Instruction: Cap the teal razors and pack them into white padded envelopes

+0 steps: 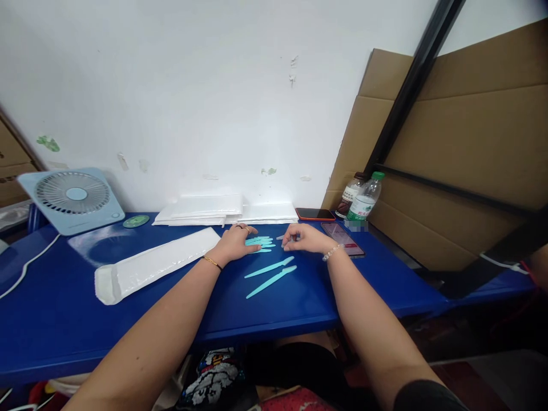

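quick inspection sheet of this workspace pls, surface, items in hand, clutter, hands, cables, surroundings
surface: blue table, shiny
job's things: teal sticks bunched between the hands, two separate sticks nearer the wearer
clutter: long white packet, flat white packs, green disc, fan, two phones, two bottles
left hand: at the bunched sticks
right hand: fingertips together at a small pale piece, grip unclear
cables: white cable by the fan
surroundings: marked white wall, cardboard, black frame
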A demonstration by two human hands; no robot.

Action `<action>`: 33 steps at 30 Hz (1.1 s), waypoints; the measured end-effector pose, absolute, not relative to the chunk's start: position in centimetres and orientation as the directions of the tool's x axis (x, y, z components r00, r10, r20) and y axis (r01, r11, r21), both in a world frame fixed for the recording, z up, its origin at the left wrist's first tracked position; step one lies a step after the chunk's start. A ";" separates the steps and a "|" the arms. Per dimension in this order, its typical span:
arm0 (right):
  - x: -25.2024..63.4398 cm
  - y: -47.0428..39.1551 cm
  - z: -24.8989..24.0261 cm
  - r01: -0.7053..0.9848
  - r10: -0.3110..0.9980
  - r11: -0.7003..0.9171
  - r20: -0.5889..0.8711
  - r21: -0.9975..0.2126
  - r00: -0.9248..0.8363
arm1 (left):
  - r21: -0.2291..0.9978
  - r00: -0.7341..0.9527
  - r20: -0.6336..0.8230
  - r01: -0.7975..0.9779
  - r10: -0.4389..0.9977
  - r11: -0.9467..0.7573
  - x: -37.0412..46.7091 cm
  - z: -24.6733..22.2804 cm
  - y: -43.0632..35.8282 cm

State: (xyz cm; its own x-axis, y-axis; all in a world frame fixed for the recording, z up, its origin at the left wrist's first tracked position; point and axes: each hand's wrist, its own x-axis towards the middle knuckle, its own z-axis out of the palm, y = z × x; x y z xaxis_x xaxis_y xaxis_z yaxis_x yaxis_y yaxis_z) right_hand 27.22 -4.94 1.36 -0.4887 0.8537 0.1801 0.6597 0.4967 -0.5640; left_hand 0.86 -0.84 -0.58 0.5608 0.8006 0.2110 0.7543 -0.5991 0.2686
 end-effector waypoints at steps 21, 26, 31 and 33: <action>27.0 -4.5 1.1 0.775 0.931 0.366 0.211 -0.515 -0.299 | 0.364 0.589 0.154 0.713 0.793 -0.600 1.0 1.1 -1.7; 27.8 -5.2 2.0 0.742 0.904 0.424 0.195 -0.519 -0.380 | 0.273 0.527 0.170 0.787 0.833 -0.553 0.5 -0.5 -0.6; 26.3 -6.7 2.6 0.676 0.751 0.555 -0.057 -0.485 -0.658 | 0.276 0.506 0.184 0.796 0.842 -0.539 0.7 -0.6 -0.7; 25.6 -6.9 2.3 0.682 0.730 0.583 -0.084 -0.441 -0.678 | 0.291 0.496 0.256 0.779 0.829 -0.556 1.0 -0.1 -1.3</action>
